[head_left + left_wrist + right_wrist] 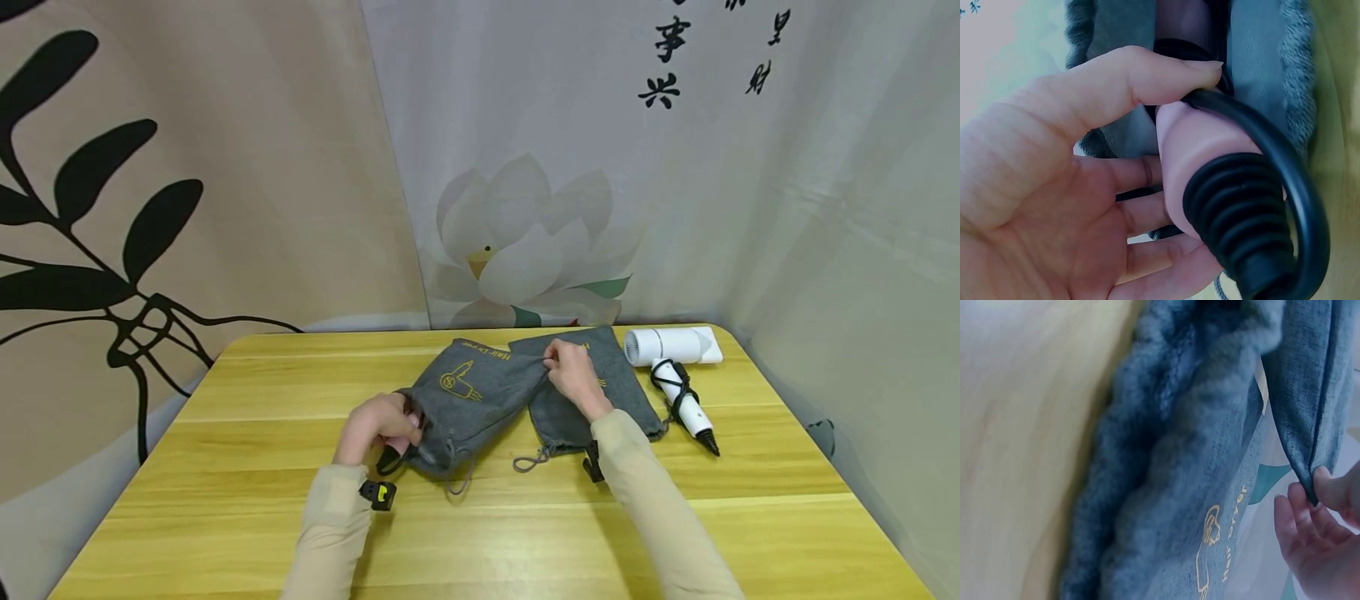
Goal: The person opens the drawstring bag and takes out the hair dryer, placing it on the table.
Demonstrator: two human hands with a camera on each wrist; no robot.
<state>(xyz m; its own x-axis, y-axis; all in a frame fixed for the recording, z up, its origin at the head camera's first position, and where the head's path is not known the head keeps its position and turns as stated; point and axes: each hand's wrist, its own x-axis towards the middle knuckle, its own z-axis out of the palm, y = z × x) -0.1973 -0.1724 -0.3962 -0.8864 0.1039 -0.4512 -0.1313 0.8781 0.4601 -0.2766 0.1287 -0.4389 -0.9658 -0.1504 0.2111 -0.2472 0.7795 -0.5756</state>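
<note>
My left hand (pixel 378 425) is at the mouth of a grey drawstring bag (pixel 465 417), holding a pink hair dryer (pixel 1207 134) by its handle. In the left wrist view the thumb lies over the handle and its black cord (pixel 1307 206), with the fingers behind. The rest of the dryer is hidden inside the bag. Yellow "Hair Dryer" print and a dryer drawing mark the bag's front. At the bag's far right corner, my right hand (pixel 573 379) pinches the cloth, lifted to a point (pixel 1310 450) between thumb and fingers.
A second grey bag (pixel 626 387) lies flat under my right forearm, its drawstring loop (pixel 531 460) toward me. Right of it rests a white hair dryer (pixel 671 346), black cord wound round its handle. A printed curtain (pixel 525 125) hangs behind the wooden table (pixel 247 467).
</note>
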